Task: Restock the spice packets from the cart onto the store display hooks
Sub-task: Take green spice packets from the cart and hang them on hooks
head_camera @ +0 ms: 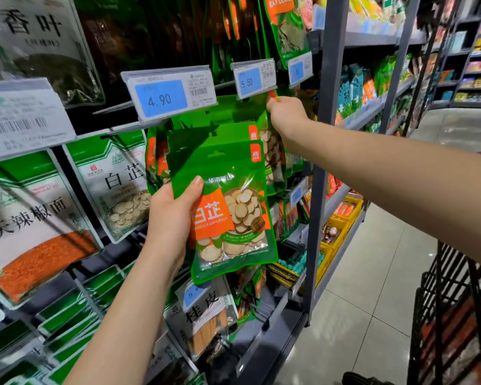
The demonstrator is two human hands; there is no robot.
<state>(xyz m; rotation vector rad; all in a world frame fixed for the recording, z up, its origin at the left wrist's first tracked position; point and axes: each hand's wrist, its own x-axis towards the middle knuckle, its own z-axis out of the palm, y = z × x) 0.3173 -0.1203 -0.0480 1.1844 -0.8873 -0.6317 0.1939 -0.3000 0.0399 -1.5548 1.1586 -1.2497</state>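
My left hand grips a stack of green spice packets with orange labels and pale root slices, held upright in front of the display. My right hand reaches up and pinches the top corner of another green packet that sits at the hook under the 5.50 price tag. The hook itself is hidden behind the tag and the packet. More packets of the same kind hang behind it.
Hooks with price tags, such as the 4.90 tag, jut out from the display. White-labelled spice packets hang at left. A grey shelf upright stands right of the hooks. A black wire cart is at bottom right on the tiled floor.
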